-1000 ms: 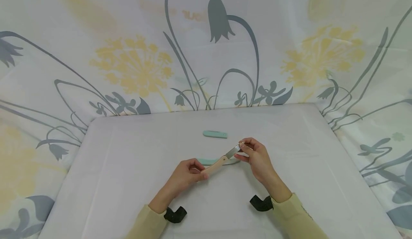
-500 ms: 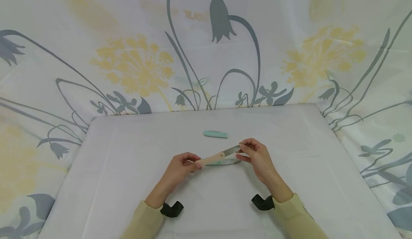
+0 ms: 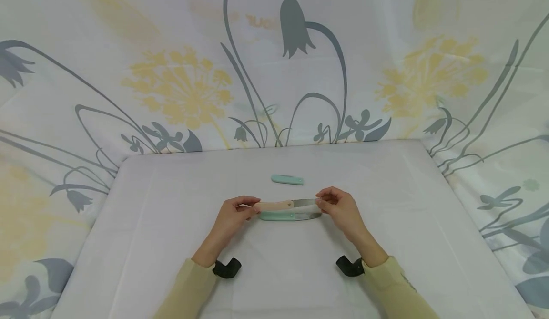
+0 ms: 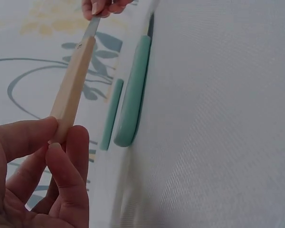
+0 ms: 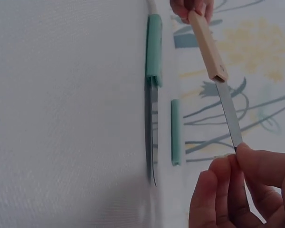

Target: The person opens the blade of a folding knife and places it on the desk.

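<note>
A folding knife with a beige handle [image 3: 273, 206] is unfolded and held up level between both hands. My left hand [image 3: 228, 220] pinches the end of its handle between thumb and fingers. By the tip of the blade [image 5: 229, 114], my right hand [image 3: 344, 215] pinches the same knife; the fingers hide that tip. Just in front of it in the head view, an unfolded folding knife with a mint-green handle [image 3: 276, 216] lies on the table. Behind is a shorter mint-green folded knife [image 3: 287, 180], its blade not visible.
A white cloth covers the table [image 3: 180, 185]. Around its back and sides hangs a pale curtain [image 3: 266, 80] printed with grey and yellow flowers. Each wrist carries a black curved piece [image 3: 227, 268] beside a yellowish sleeve [image 3: 182, 285].
My left hand has moved left and away from me, turning the beige knife from a slant to nearly level. The right hand stays almost in place. The green knives have not moved.
</note>
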`<state>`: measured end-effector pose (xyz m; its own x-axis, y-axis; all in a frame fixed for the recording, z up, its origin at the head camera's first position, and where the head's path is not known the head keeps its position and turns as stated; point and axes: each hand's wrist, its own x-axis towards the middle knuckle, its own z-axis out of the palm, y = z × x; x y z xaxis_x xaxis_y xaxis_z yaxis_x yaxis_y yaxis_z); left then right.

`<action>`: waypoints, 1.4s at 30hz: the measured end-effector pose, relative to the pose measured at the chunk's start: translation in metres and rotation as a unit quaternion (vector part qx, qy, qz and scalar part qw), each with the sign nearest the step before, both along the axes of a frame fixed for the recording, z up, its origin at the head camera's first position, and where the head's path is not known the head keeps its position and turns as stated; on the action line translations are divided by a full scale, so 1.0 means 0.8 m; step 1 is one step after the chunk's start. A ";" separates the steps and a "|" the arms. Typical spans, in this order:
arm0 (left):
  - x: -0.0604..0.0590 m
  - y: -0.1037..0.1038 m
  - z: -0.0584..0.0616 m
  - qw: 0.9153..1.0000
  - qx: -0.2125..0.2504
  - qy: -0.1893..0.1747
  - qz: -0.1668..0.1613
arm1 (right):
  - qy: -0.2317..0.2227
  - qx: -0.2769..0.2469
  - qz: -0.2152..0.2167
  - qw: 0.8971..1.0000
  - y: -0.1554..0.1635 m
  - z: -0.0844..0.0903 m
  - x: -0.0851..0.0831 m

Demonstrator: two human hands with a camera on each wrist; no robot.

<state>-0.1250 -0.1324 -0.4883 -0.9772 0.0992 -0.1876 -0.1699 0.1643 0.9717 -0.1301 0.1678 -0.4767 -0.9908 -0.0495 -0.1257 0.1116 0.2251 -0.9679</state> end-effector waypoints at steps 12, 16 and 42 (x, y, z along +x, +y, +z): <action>-0.011 0.005 -0.001 0.996 -0.084 0.018 0.033 | 0.023 0.100 0.012 0.995 0.004 -0.010 -0.010; -0.013 0.006 -0.006 0.994 -0.104 0.016 0.034 | 0.017 0.130 0.015 0.991 0.004 -0.015 -0.012; -0.021 0.008 -0.017 0.981 -0.190 0.032 0.003 | 0.019 0.226 0.046 0.973 0.005 -0.022 -0.021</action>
